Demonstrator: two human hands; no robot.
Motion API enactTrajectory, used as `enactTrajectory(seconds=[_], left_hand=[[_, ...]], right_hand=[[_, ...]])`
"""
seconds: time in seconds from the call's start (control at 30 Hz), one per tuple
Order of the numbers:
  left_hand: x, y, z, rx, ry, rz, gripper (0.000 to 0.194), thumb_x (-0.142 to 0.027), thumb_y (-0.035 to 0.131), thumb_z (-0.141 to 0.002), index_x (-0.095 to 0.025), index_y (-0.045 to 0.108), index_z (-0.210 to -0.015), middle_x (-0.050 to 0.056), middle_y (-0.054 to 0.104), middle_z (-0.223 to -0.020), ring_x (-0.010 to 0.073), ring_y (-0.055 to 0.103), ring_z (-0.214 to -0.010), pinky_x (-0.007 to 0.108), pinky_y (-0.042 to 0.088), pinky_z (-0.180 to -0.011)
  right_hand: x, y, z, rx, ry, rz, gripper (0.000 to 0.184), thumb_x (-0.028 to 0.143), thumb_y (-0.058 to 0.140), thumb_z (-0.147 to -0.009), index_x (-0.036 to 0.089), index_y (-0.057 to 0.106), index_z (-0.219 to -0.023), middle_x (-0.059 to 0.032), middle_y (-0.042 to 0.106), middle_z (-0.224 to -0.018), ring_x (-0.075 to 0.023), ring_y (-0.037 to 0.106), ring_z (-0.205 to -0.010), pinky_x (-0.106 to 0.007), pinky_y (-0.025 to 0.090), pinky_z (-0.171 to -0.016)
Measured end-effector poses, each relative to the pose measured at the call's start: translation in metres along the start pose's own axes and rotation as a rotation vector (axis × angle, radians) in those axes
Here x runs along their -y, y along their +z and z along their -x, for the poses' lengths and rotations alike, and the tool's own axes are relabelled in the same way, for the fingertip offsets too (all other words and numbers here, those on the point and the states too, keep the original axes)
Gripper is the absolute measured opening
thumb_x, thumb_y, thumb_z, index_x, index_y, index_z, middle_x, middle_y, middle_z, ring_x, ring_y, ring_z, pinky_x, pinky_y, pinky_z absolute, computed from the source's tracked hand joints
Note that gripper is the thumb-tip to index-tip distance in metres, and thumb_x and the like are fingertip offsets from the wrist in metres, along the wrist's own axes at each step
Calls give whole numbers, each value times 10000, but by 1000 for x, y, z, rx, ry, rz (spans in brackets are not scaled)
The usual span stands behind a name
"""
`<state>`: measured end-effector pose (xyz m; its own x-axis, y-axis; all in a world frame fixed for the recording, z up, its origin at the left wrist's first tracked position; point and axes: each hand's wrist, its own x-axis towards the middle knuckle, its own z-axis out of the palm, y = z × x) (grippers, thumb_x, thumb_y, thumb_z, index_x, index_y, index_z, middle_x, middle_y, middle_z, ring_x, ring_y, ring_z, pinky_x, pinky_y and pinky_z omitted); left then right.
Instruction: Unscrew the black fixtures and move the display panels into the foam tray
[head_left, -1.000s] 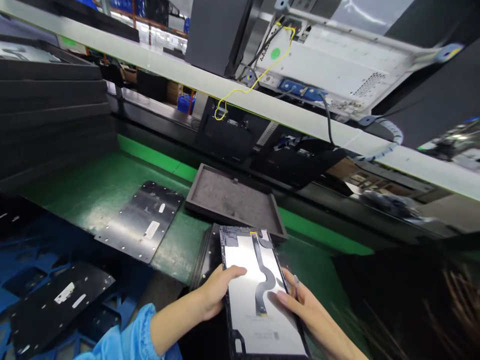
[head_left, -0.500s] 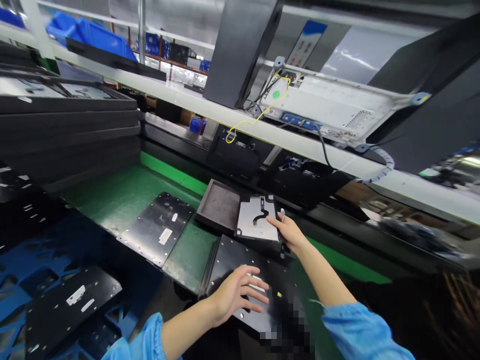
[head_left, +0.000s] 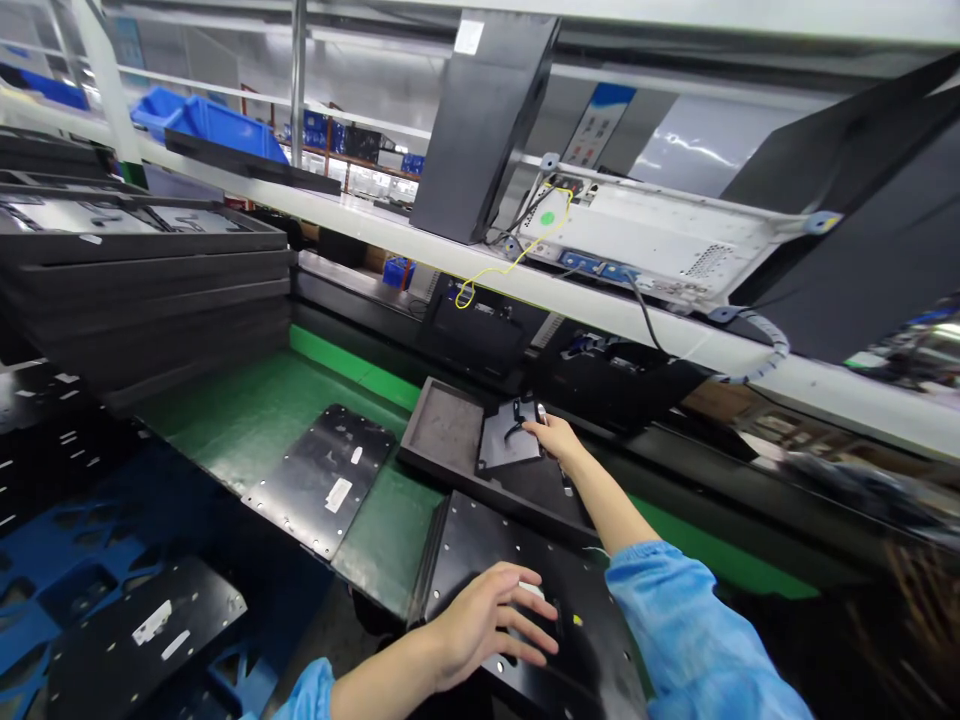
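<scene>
My right hand [head_left: 551, 437] grips the right edge of a thin silver-backed panel [head_left: 499, 440] with a black ribbon cable on its back. The panel is tilted over a dark foam tray [head_left: 420, 458]; whether it touches the tray is unclear. Something small and pale shows by my right fingertips, too small to name. My left hand [head_left: 495, 625] is open, fingers spread, above a black plate [head_left: 480, 540] with small fasteners along its edge. No object is in the left hand. Another black plate [head_left: 326, 480] with white labels lies on the green bench to the left.
Stacked dark trays [head_left: 150, 300] with silver panels in the top one stand at the left. A third black plate [head_left: 146, 635] lies on a blue pallet [head_left: 45, 560]. A white shelf beam [head_left: 420, 240] crosses above, with a yellow cable [head_left: 487, 270] hanging over it.
My right hand has moved left over the tray with the panel, which now appears more tilted, exposing more of the tray's right part. My left hand stays spread over the black plate. The view has shifted slightly.
</scene>
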<state>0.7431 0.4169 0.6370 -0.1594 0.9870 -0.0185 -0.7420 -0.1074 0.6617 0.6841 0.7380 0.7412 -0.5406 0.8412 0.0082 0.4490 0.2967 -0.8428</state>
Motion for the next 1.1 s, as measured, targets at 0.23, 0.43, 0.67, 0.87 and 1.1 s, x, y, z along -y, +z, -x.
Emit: enactTrajectory(seconds=[0.23, 0.43, 0.67, 0.87, 1.1], left_hand=[[5, -4, -4, 47, -7, 7, 697, -714, 714, -876, -165, 651, -1300, 177, 717, -1243, 272, 759, -970, 401, 535, -889], [4, -5, -3, 72, -29, -16, 582, -602, 726, -889, -172, 681, -1277, 165, 745, -1226, 256, 776, -956, 383, 532, -902], [6, -4, 2, 35, 36, -102, 587, -626, 751, -906, -179, 705, -1283, 159, 741, -1255, 263, 778, -1012, 369, 540, -920], [-37, -18, 38, -131, 201, -471, 435, -566, 694, -1011, -221, 736, -1274, 122, 747, -1295, 270, 740, -1115, 395, 533, -1035], [-36, -82, 23, -590, 252, -632, 622, -567, 713, -952, -283, 637, -1500, 118, 571, -1628, 368, 458, -1575, 529, 384, -1310]], right_hand=[[44, -2, 38, 126, -57, -210, 359, 482, 757, -877, 187, 724, -1079, -129, 814, -1070, -44, 226, -466, -218, 160, -428], [62, -10, 109, 281, -201, -345, 519, 629, 832, -843, 208, 753, -1135, -62, 778, -963, -31, 205, -470, -233, 114, -463], [12, -35, 165, 208, -294, -51, 544, 696, 784, -859, 190, 784, -1057, -61, 757, -870, -235, 694, -821, -332, 533, -749], [-108, -101, 220, -81, -19, 106, 632, 779, 756, -807, 233, 798, -1122, -65, 787, -979, -282, 737, -906, -351, 568, -818], [-225, -120, 271, -307, 212, 56, 703, 823, 725, -761, 239, 830, -1138, -84, 793, -962, -316, 741, -942, -365, 589, -768]])
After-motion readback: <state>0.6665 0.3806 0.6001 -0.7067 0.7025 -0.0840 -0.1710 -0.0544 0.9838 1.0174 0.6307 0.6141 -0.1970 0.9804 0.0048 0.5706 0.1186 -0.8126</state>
